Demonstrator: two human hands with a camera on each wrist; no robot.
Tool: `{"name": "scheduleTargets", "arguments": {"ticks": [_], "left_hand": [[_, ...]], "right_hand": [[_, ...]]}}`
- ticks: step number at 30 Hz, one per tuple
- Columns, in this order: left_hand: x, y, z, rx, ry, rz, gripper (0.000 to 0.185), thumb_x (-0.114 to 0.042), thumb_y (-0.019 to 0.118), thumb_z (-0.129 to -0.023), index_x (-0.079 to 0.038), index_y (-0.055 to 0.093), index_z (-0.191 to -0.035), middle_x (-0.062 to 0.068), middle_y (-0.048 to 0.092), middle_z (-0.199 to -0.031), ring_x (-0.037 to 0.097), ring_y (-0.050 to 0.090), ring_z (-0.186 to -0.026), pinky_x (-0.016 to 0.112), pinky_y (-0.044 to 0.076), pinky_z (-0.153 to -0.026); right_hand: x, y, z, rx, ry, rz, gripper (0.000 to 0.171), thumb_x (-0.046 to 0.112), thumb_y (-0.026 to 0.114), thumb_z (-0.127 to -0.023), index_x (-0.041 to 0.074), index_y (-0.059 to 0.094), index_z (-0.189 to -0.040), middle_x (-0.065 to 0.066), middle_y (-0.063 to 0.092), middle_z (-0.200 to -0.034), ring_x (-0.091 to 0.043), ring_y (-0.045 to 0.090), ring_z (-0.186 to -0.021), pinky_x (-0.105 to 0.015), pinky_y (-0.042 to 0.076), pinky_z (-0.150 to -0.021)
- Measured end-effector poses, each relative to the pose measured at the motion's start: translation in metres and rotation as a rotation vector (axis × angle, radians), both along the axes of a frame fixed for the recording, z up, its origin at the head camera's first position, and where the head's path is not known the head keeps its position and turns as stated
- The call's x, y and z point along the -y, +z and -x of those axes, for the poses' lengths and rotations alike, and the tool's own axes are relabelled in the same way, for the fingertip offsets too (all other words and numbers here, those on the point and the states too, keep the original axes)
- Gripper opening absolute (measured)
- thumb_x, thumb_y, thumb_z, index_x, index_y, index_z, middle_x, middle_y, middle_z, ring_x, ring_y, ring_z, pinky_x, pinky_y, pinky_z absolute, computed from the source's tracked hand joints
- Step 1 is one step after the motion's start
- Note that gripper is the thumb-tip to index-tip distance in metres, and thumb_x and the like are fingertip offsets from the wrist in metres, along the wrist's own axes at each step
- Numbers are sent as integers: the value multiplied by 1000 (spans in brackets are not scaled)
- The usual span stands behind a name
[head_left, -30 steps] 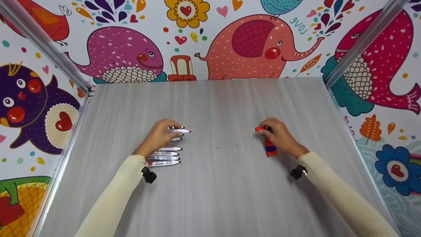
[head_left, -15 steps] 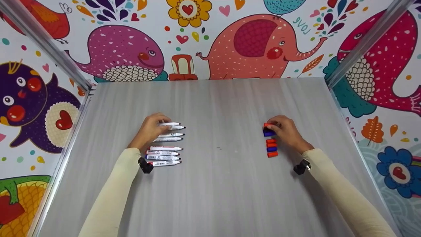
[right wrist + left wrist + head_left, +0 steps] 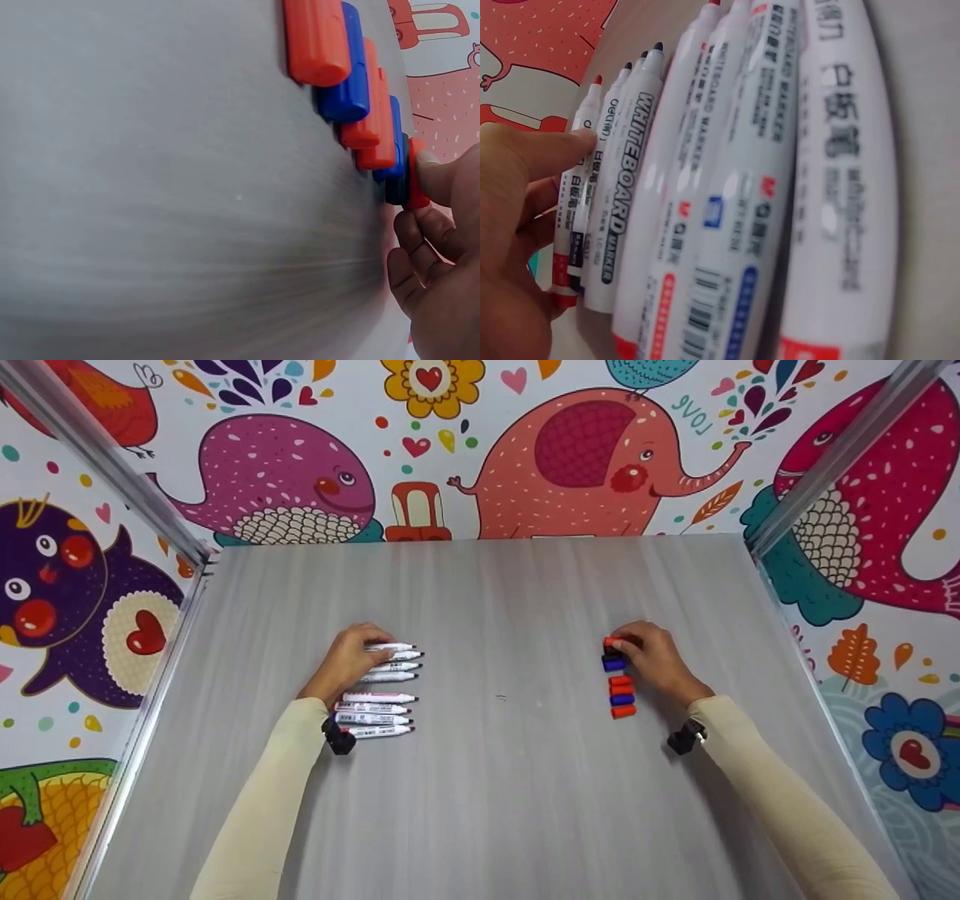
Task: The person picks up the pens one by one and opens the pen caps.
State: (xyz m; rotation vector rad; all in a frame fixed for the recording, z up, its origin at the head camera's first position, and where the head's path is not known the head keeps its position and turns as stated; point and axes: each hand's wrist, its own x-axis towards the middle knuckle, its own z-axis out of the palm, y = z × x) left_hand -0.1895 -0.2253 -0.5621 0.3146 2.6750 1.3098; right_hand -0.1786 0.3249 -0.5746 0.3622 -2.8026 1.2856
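On the left half of the grey table (image 3: 495, 810), the left hand (image 3: 346, 661) is resting over the far end of a row of uncapped whiteboard markers (image 3: 379, 688). The markers are lying side by side, tips pointing toward the middle of the table, forming a column that is running from far to near. In the left wrist view the fingers (image 3: 551, 154) are lying nearly straight, one fingertip pressing on the barrel of the farthest marker (image 3: 576, 199), a slim one with a red tip; the hand is not wrapping around any barrel. The nearer markers in the row are lying free, just beside the wrist and touching one another.

Well apart, on the right half of the table, the right hand (image 3: 651, 660) is sitting at the far end of a short column of marker caps (image 3: 619, 690), red and blue ones alternating. In the right wrist view the thumb tip (image 3: 433, 171) is pressing against the farthest red cap (image 3: 416, 176), which is standing just against a dark blue cap (image 3: 397, 184); the other fingers are curling loosely below, touching nothing that shows. The three nearest caps are lying clear of the hand, packed tightly together.

Behind the table, a wall (image 3: 480, 442) painted with cartoon animals is standing.
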Motion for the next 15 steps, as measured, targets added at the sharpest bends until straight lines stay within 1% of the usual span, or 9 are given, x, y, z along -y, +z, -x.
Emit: {"name": "scheduleTargets", "arguments": {"ticks": [3,6,9,15], "left_hand": [[1,0,-1,-24,-13,25,19,-1,77,-101,1,81,-119,15,74,-122,35,61,-123,53,46,-111],[0,1,-2,-50,-31,42,18,-1,76,-101,3,81,-118,17,73,-122,36,60,-122,54,45,-110],[0,1,-3,-60,-35,62,18,0,76,-101,4,82,-117,18,73,-121,37,59,-122,55,45,-109],[1,4,-6,-37,-5,104,21,-6,75,-103,3,80,-121,18,72,-124,37,59,-124,56,44,-111]], "right_hand": [[0,-2,-1,-18,3,-1,14,0,72,-105,-6,78,-116,-22,75,-113,-34,67,-105,-22,48,-92],[0,-3,-1,-37,11,-10,13,-1,72,-104,-6,80,-114,-21,75,-111,-35,66,-104,-29,48,-91],[1,-3,0,-42,24,-21,13,-1,72,-105,-4,81,-113,-21,75,-110,-35,65,-105,-35,47,-92],[2,-4,1,-20,23,-14,15,-1,69,-107,-4,81,-113,-21,75,-111,-36,63,-107,-45,45,-97]]}}
